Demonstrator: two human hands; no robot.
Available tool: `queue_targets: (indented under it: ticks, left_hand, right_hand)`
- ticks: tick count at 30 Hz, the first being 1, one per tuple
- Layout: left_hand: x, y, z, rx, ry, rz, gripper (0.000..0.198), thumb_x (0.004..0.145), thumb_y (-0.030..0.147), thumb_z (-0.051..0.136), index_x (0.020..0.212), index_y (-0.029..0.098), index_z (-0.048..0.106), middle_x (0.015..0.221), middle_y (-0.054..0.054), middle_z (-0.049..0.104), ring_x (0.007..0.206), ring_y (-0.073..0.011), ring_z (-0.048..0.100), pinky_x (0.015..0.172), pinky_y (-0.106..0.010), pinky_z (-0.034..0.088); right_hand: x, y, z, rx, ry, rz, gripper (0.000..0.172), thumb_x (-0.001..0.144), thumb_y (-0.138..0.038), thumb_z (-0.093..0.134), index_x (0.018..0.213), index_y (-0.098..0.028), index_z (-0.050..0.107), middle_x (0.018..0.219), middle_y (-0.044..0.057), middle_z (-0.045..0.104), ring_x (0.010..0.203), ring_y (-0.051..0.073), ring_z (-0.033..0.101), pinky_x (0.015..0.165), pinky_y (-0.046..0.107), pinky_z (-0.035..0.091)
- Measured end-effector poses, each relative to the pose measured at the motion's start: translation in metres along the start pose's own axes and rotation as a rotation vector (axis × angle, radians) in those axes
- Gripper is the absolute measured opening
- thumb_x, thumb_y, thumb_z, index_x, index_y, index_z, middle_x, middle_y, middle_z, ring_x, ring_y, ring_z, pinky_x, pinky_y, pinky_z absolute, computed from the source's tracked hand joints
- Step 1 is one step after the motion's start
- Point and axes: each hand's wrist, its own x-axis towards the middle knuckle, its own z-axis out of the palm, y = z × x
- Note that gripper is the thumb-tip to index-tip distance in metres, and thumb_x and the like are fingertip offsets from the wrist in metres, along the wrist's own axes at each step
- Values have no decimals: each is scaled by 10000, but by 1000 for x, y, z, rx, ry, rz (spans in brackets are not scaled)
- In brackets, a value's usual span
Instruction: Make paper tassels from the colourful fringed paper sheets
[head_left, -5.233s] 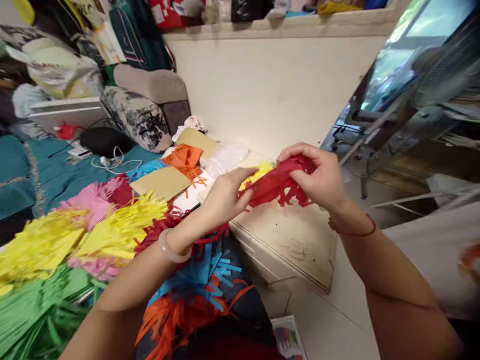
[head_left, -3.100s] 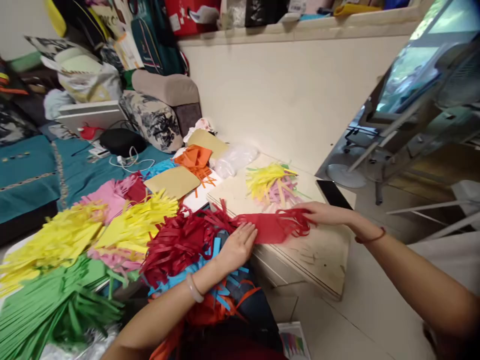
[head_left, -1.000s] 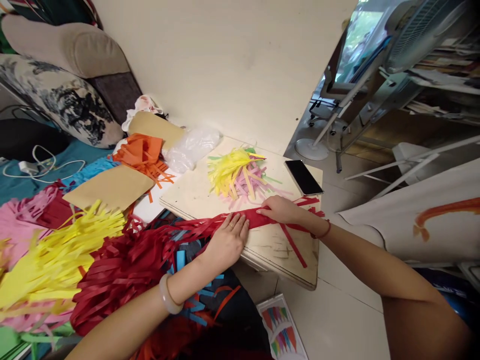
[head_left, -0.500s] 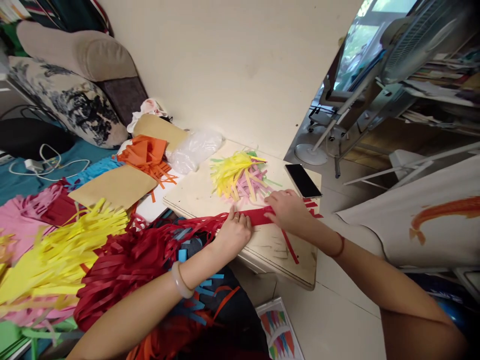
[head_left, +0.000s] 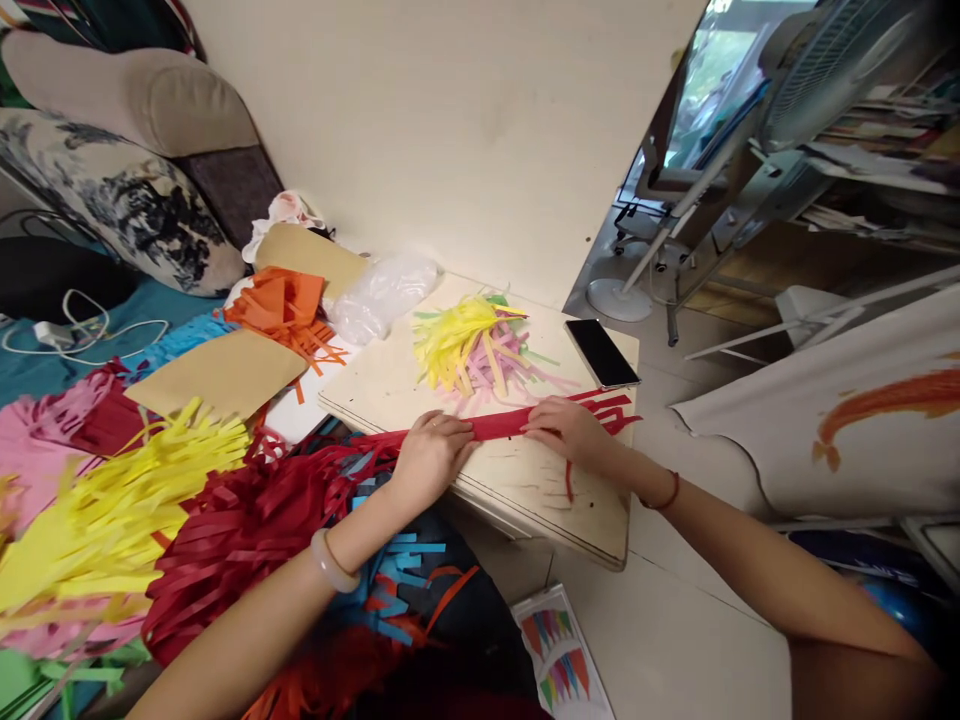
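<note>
A folded band of red fringed paper [head_left: 501,424] lies across a pale wooden board [head_left: 525,490]. My left hand [head_left: 429,457] presses down on the band's left end, fingers curled together over it. My right hand [head_left: 564,431] lies flat on the band further right, fingers stretched out toward the left hand. Loose red strips [head_left: 611,408] fan out past the right hand near the board's right edge. The band's left part runs off the board into a heap of red fringe [head_left: 247,535].
A bunch of yellow and pink strips [head_left: 472,350] and a black phone [head_left: 602,352] lie on the board's far side. Piles of yellow fringe [head_left: 112,510], orange paper [head_left: 281,305], brown envelopes [head_left: 217,372] and a plastic bag [head_left: 382,290] lie left. A fan stand [head_left: 611,297] stands beyond.
The red paper, held up in both hands earlier, now lies pressed flat on the board. In the last second the hands have slid apart a little along the band.
</note>
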Motion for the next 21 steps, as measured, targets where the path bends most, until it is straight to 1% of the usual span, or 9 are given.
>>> queue_targets:
  ticks: [2, 4, 7, 10, 14, 15, 17, 19, 21]
  left_hand:
    - [1, -4, -5, -103, 14, -135, 200, 899, 284, 560, 821, 178, 710, 928, -57, 738, 905, -206, 644, 871, -384, 467]
    - [4, -6, -6, -127, 0, -233, 196, 889, 274, 561, 796, 173, 701, 918, -60, 729, 906, -213, 629, 857, -384, 457]
    - [10, -6, -6, -5, -51, -314, 199, 878, 277, 545, 788, 163, 681, 879, -80, 683, 888, -237, 604, 814, -388, 441]
    - [15, -6, -5, 149, -106, -343, 213, 867, 290, 530, 752, 157, 650, 810, -87, 623, 859, -254, 581, 755, -382, 426]
    - [19, -5, -6, 230, -161, -319, 217, 869, 275, 509, 734, 155, 629, 811, -95, 607, 858, -265, 570, 736, -390, 411]
    - [19, -5, -5, 246, -162, -317, 210, 871, 268, 507, 749, 152, 632, 818, -99, 608, 856, -267, 569, 736, -393, 408]
    - [19, -5, -4, 257, -147, -295, 172, 877, 232, 499, 850, 148, 647, 870, -107, 620, 857, -258, 566, 746, -395, 404]
    - [19, -7, -3, 218, -139, -186, 187, 890, 185, 486, 983, 171, 648, 964, -102, 637, 903, -242, 561, 786, -395, 398]
    - [19, -9, -4, 168, -153, -22, 218, 905, 173, 484, 1040, 213, 649, 1027, -76, 652, 971, -230, 547, 857, -408, 381]
  right_hand:
    - [6, 5, -4, 50, -50, 126, 215, 920, -266, 530, 834, -163, 699, 880, 49, 708, 844, 153, 611, 787, 268, 461]
    - [13, 6, -4, 10, -64, 209, 267, 930, -292, 503, 806, -149, 692, 830, 59, 704, 793, 159, 609, 743, 273, 449]
    - [21, 3, -4, -76, -76, 283, 349, 938, -354, 467, 780, -134, 689, 802, 85, 692, 758, 185, 593, 705, 297, 418]
    - [26, -3, -6, -153, -126, 326, 378, 935, -380, 461, 782, -125, 693, 821, 104, 689, 777, 207, 597, 703, 308, 400]
    - [30, -10, -7, -228, -189, 361, 434, 950, -409, 417, 791, -118, 698, 845, 118, 691, 805, 220, 608, 699, 305, 392]
    - [31, -9, -6, -242, -199, 366, 452, 954, -419, 402, 791, -119, 698, 844, 120, 692, 805, 220, 609, 694, 303, 391]
    - [30, -4, -8, -270, -213, 368, 473, 957, -435, 387, 782, -124, 699, 833, 119, 692, 799, 217, 609, 692, 301, 390]
    - [27, 6, -15, -297, -217, 370, 463, 951, -425, 401, 746, -132, 696, 790, 111, 687, 776, 213, 606, 694, 301, 391]
    - [21, 15, -26, -335, -197, 381, 431, 941, -384, 428, 707, -130, 686, 736, 114, 670, 763, 219, 596, 708, 314, 391]
